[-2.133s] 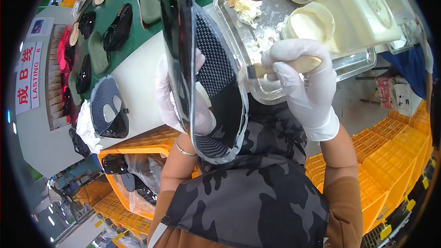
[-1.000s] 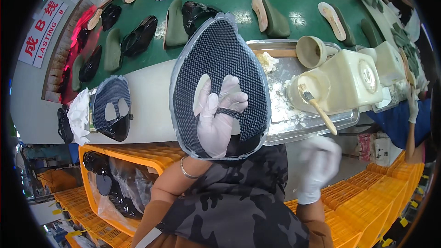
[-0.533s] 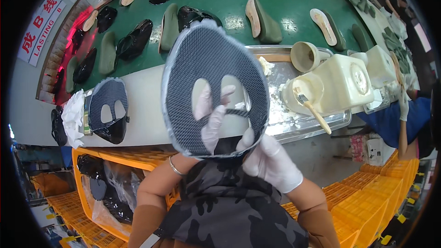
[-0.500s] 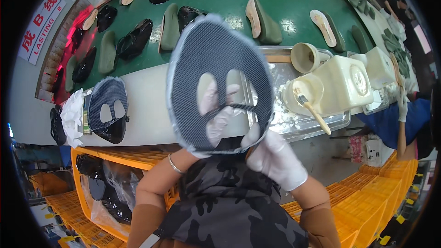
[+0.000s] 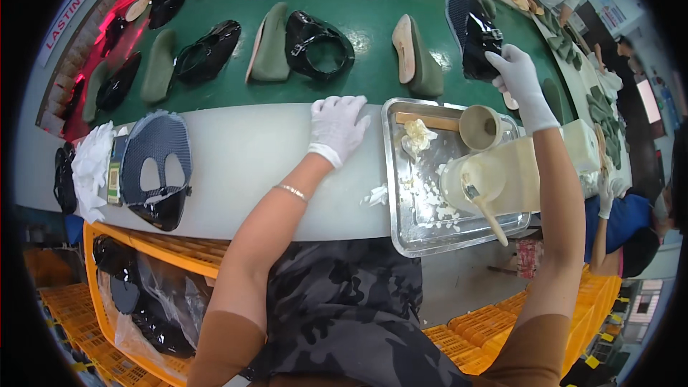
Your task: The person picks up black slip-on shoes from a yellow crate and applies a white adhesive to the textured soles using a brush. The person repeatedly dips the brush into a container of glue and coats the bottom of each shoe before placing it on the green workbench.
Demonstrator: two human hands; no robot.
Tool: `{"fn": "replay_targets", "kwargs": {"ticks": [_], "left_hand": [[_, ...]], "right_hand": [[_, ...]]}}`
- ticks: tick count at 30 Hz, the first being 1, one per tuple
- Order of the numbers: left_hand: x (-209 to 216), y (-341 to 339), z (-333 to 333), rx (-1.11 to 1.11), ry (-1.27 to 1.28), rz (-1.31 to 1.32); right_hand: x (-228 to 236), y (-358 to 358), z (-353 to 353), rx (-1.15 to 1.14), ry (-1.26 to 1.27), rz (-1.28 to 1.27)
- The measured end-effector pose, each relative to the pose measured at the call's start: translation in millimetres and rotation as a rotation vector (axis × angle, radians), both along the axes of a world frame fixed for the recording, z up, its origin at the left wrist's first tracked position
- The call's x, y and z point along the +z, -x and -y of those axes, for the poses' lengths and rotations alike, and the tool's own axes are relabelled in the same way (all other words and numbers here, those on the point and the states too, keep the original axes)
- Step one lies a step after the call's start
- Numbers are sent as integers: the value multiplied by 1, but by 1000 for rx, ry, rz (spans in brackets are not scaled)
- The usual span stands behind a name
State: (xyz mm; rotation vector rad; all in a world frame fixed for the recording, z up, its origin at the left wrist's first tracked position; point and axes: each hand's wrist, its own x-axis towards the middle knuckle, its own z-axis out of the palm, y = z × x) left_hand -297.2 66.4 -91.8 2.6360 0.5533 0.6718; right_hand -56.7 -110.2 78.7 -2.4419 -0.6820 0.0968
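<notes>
White-gloved right hand [image 5: 517, 75]: seen at two o'clock in the head view; the lower right edge of a glossy black, mesh-lined shoe upper [image 5: 474, 27] is pinched between its thumb and fingers.
Held upper: positioned between one and two o'clock, over the smooth green work surface [image 5: 380, 0]; whether the two are in contact cannot be told.
White-gloved left hand [image 5: 337, 127]: laid at twelve o'clock, just above centre, on the far edge of the flat white worktop [image 5: 236, 172]; its fingers are loosely extended and free of any grip.
Green surface: a glossy black shoe piece with a round opening [image 5: 301, 32] is placed at twelve o'clock, just beside an olive-green shoe form [image 5: 272, 50] at eleven.
Shiny rectangular metal tray [image 5: 405, 226]: set at three o'clock and strewn with white flakes; a round whitish pot [image 5: 453, 193] is held in it.
Wooden-handled brush [image 5: 491, 222]: rested across the pot's mouth, its handle pointed toward five o'clock.
Second mesh-lined upper [image 5: 158, 140]: laid at nine o'clock on the worktop, near a crumpled white cloth [image 5: 92, 165].
Orange plastic crate [image 5: 179, 252]: placed at eight o'clock; glossy black pieces and clear plastic film are contained in it.
</notes>
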Motion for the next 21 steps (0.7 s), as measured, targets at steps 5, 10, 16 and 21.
{"fn": "replay_targets", "kwargs": {"ticks": [5, 10, 16, 21], "left_hand": [[4, 0, 2, -8, 57, 22], [8, 0, 0, -1, 43, -26], [10, -2, 0, -9, 43, -33], [9, -2, 0, -15, 40, -34]], "right_hand": [[-23, -45, -35, -32, 342, 153], [-55, -48, -62, -8, 630, 442], [-97, -52, -66, -21, 637, 282], [-85, -47, -71, 23, 711, 324]]}}
